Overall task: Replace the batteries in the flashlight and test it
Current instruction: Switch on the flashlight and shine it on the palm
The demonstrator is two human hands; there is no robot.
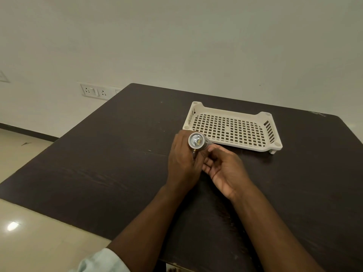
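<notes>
A small grey flashlight (197,142) is held above the dark table, its round lens and reflector turned up toward me. No light shows in the lens. My left hand (182,163) is wrapped around its body from the left, hiding most of the barrel. My right hand (222,167) lies palm-up just to the right, fingers curled, with fingertips touching the flashlight's head and lower body. No batteries are visible.
A cream perforated plastic tray (269,146) stands on the dark wooden table (98,154) just behind my hands, with nothing in it. A wall socket panel (96,92) sits on the white wall at the far left. Tiled floor lies left of the table.
</notes>
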